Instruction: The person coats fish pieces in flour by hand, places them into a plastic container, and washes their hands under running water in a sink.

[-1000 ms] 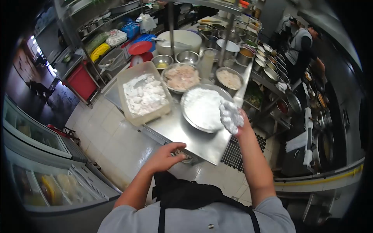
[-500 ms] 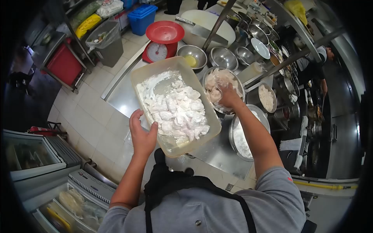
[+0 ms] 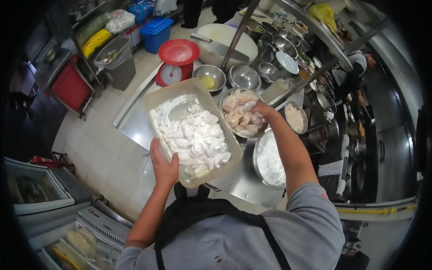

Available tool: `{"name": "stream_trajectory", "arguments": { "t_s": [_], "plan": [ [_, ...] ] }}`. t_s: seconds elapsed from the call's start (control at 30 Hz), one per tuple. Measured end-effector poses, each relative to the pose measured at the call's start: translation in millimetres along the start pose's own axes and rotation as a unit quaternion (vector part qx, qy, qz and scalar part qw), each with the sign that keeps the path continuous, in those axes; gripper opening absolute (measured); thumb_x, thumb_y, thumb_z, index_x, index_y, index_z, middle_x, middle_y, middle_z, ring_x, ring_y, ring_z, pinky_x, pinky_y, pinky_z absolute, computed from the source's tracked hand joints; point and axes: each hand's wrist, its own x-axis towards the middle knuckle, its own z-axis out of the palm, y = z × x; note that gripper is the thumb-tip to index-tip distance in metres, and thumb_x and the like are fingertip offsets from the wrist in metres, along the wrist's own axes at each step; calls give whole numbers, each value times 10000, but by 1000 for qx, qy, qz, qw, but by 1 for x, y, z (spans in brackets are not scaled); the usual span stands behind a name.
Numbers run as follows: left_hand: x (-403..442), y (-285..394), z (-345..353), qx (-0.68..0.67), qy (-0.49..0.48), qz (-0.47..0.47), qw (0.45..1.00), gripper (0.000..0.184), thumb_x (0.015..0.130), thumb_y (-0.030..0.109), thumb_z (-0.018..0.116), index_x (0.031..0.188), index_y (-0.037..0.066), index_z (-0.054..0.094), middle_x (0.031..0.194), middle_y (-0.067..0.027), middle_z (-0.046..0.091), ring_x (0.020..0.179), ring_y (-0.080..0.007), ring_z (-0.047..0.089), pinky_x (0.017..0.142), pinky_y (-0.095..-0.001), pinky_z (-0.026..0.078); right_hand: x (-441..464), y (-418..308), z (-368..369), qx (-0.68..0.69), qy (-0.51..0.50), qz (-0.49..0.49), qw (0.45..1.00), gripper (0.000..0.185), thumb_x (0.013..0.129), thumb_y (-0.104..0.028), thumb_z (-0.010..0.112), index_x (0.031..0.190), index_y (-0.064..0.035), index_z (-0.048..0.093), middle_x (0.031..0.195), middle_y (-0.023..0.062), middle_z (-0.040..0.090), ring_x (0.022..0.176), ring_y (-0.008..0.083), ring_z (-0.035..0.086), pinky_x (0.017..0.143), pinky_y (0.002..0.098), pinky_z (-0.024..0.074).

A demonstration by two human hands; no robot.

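My left hand (image 3: 165,167) holds the near-left side of a rectangular translucent plastic tub (image 3: 234,157), thumb over the rim and fingers along the outside. In the tub lies a heap of flour-coated meat pieces (image 3: 195,137), with loose white flour at its far end. My right hand (image 3: 262,110) is over the right side of a steel bowl (image 3: 223,118) of pale raw meat pieces (image 3: 240,105). Its fingers are curled on some of the meat, their tips partly hidden. Under my right forearm stands a wide steel basin of white flour (image 3: 271,159).
Behind the tub are a red scale (image 3: 178,53), a steel bowl with yellow liquid (image 3: 209,77), another steel bowl (image 3: 244,77) and a cleaver (image 3: 225,47) on a round white board. A metal post (image 3: 238,38) rises there. A co-worker (image 3: 353,67) stands at the right.
My right hand has drawn back toward the right side of the meat bowl, uncovering more meat. The view has shifted slightly; my left hand stays on the tub.
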Motion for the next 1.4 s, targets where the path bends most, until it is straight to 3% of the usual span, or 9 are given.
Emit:
{"name": "stream_trajectory", "arguments": {
  "t_s": [0.1, 0.2, 0.53, 0.63, 0.77, 0.83, 1.0, 1.1, 1.4],
  "plan": [
    [-2, -7, 2, 23, 14, -23, 999, 725, 758, 98, 646, 1358, -29, 259, 1404, -261, 277, 1324, -394, 268, 1094, -440, 226, -38, 10, -39, 429, -147, 17, 891, 303, 748, -76, 638, 1032, 28, 613, 930, 126, 658, 795, 221, 665, 684, 362, 560],
    [-9, -9, -3, 22, 23, -30, 999, 751, 773, 114, 657, 1380, -29, 240, 1414, -249, 275, 1321, -368, 281, 1094, -425, 225, -120, -4, -63, 524, -91, -3, 847, 272, 756, -68, 630, 1017, 9, 616, 924, 116, 657, 784, 210, 668, 691, 362, 571],
    [-55, -53, -64, 67, 49, -134, 988, 693, 824, 181, 639, 1385, -5, 278, 1409, -211, 316, 1300, -341, 321, 1050, -444, 282, -221, 82, -17, 315, 9, 35, 948, 491, 704, -6, 624, 1187, 21, 541, 1048, 72, 651, 893, 165, 606, 670, 261, 516],
    [-62, -82, -77, 69, 55, -177, 980, 684, 819, 197, 640, 1365, -31, 298, 1409, -227, 311, 1311, -353, 301, 1065, -443, 263, -257, 60, -35, 39, 22, 71, 996, 802, 621, -260, 810, 1272, 37, 448, 1113, 197, 606, 992, 263, 606, 849, 338, 512],
    [-66, -134, -83, 189, 6, -138, 972, 689, 800, 198, 650, 1337, -75, 315, 1405, -280, 284, 1330, -387, 254, 1093, -443, 223, -244, 107, 45, -311, 175, 42, 933, 775, 561, -180, 766, 1236, 65, 475, 1069, 269, 606, 988, 338, 616, 892, 360, 477],
    [-72, -160, -90, 228, -18, -138, 964, 694, 792, 200, 653, 1329, -86, 319, 1401, -296, 278, 1333, -397, 241, 1101, -441, 212, -233, 94, 55, -150, 83, 166, 971, 722, 598, -150, 719, 1242, 61, 469, 1080, 297, 588, 1037, 382, 581, 920, 371, 460],
    [-96, -225, -130, 263, -83, -270, 922, 671, 747, 206, 671, 1279, -98, 398, 1362, -320, 327, 1316, -410, 266, 1088, -439, 250, -241, 62, 24, -126, 98, 140, 977, 781, 617, -146, 702, 1315, 24, 395, 1153, 325, 536, 1125, 390, 521, 963, 367, 426],
    [-102, -246, -138, 281, -123, -338, 890, 662, 721, 214, 682, 1245, -109, 438, 1337, -330, 360, 1263, -427, 347, 1047, -439, 320, -225, 46, 69, -167, 198, 144, 955, 748, 596, -170, 740, 1273, 7, 474, 1310, 236, 466, 1210, 336, 465, 1003, 349, 391],
    [-102, -289, -141, 261, -116, -371, 884, 649, 694, 187, 673, 1226, -116, 456, 1172, -332, 528, 1113, -420, 518, 959, -420, 413, -260, 29, -9, -17, 233, 160, 959, 646, 606, -116, 749, 1202, 19, 539, 1081, 219, 624, 1000, 310, 614, 856, 337, 487]
  ]
}}
